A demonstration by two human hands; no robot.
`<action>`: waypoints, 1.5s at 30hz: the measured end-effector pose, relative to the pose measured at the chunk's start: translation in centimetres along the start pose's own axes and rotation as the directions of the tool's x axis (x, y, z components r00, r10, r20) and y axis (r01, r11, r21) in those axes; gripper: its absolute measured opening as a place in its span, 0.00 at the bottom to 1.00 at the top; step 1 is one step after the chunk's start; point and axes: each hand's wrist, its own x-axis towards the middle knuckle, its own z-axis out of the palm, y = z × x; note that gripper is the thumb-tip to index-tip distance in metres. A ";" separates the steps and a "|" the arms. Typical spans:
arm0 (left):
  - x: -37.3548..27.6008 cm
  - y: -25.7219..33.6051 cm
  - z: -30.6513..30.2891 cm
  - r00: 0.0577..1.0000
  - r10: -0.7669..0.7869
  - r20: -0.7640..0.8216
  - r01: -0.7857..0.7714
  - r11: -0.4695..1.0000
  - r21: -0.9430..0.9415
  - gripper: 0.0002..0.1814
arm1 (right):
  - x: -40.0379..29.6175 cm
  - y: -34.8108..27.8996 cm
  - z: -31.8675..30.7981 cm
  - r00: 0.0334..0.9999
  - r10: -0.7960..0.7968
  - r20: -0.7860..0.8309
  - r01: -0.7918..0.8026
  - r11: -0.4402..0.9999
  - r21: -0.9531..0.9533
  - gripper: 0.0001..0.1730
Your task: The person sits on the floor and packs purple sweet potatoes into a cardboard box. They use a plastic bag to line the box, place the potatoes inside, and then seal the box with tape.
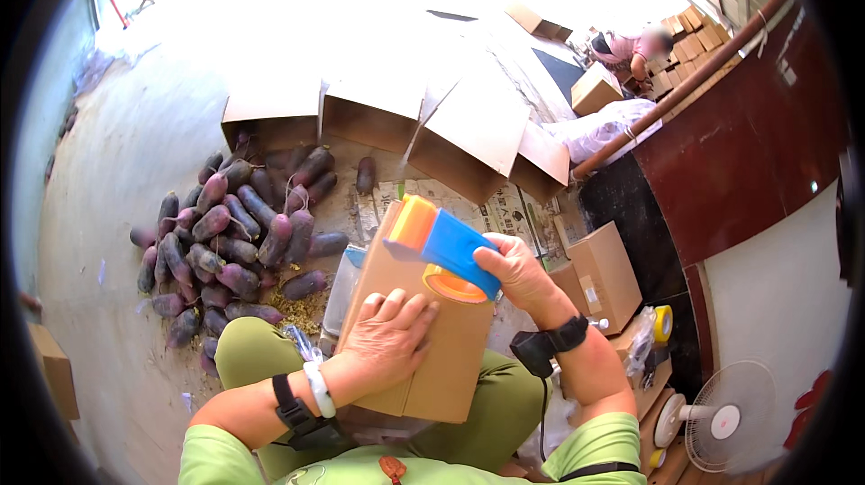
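A closed cardboard box [449,350] lies tilted across my lap, its lid flaps meeting along a seam. My left hand [392,329] rests flat on its top with the fingers spread a little. In my right hand [517,268] is a blue and orange packing tape dispenser [454,241], gripped by its blue body. The roll of orange tape [459,284] hangs under it, close above the box. The dispenser's orange front end reaches the far end of the box; whether tape sticks there, I cannot tell.
Purple-skinned root vegetables [236,241] are heaped at the left. Open cartons [466,126] stand in a row ahead. At right are a cardboard box [605,275], a yellow tape roll [663,323] and a fan [726,421]. A person [622,52] bends near stacked boxes [696,45].
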 end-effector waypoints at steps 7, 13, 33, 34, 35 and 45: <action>-1.1 -2.3 -1.0 0.985 -0.108 -0.134 0.044 0.911 -0.411 0.24 | 0.1 -0.3 0.8 1.000 0.015 0.016 -0.013 0.997 -0.082 0.27; 1.1 -7.9 -3.2 0.704 -0.457 0.544 0.225 -0.584 -0.780 0.22 | 0.5 -0.6 0.7 0.999 0.051 -0.008 -0.052 0.988 -0.143 0.28; 4.4 -10.7 0.2 0.745 -0.551 0.376 0.246 -0.297 -0.923 0.10 | 1.8 -4.8 4.0 0.978 0.206 -0.022 -0.199 0.904 -0.379 0.21; 4.5 -10.9 0.3 0.743 -0.563 0.361 0.241 -0.278 -0.930 0.10 | 1.8 -4.8 4.2 0.977 0.209 -0.031 -0.206 0.908 -0.365 0.21; 4.6 -11.1 0.4 0.742 -0.575 0.345 0.236 -0.258 -0.937 0.10 | 1.9 -4.9 4.3 0.976 0.212 -0.040 -0.212 0.912 -0.351 0.21; 5.0 -12.4 0.5 0.733 -0.616 0.290 0.260 -0.141 -0.955 0.08 | 2.8 -6.0 5.3 0.968 0.240 -0.067 -0.247 0.889 -0.385 0.20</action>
